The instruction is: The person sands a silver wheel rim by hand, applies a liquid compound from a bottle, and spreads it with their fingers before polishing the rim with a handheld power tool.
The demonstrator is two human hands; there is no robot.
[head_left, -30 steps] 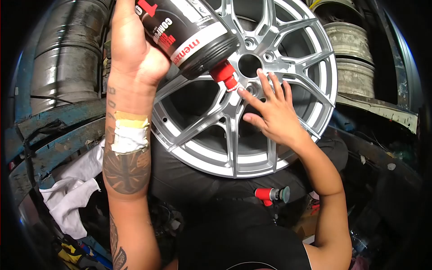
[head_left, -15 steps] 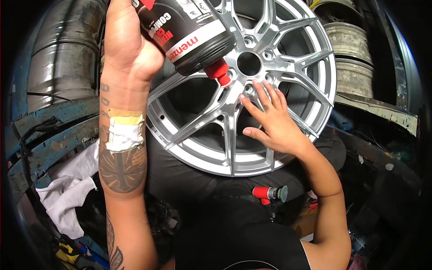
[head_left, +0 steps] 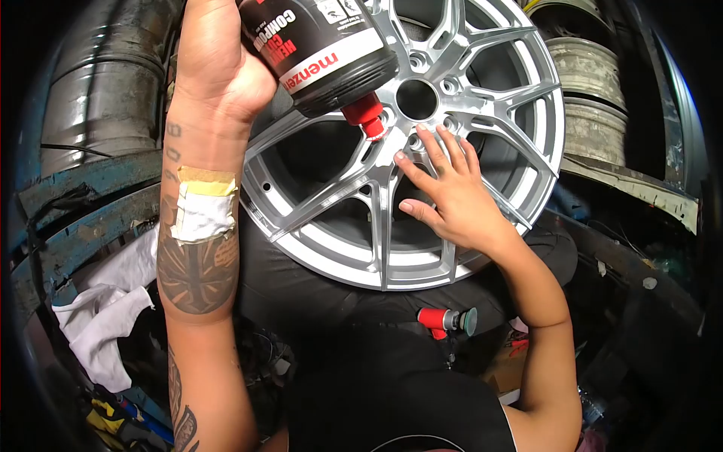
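A silver multi-spoke wheel rim (head_left: 384, 218) lies across the person's lap. My left hand (head_left: 222, 64), at the top left, grips a black bottle (head_left: 324, 56) with a white and red label; its fingers are partly hidden behind it. The bottle is tipped upside down, its red cap (head_left: 365, 114) pointing down at a spoke near the hub. My right hand (head_left: 456, 192) rests with fingers spread on the spokes just below the centre hole, holding nothing.
Barrel-like metal rims (head_left: 105, 83) are stacked at the left, and more rims (head_left: 584, 83) at the right. A red hand tool with a round green pad (head_left: 437, 322) lies below the wheel. A white cloth (head_left: 105, 324) hangs at the lower left.
The view has shifted slightly, with little other movement. The bottle is still tipped over the spoke, and the right hand remains spread on the wheel.
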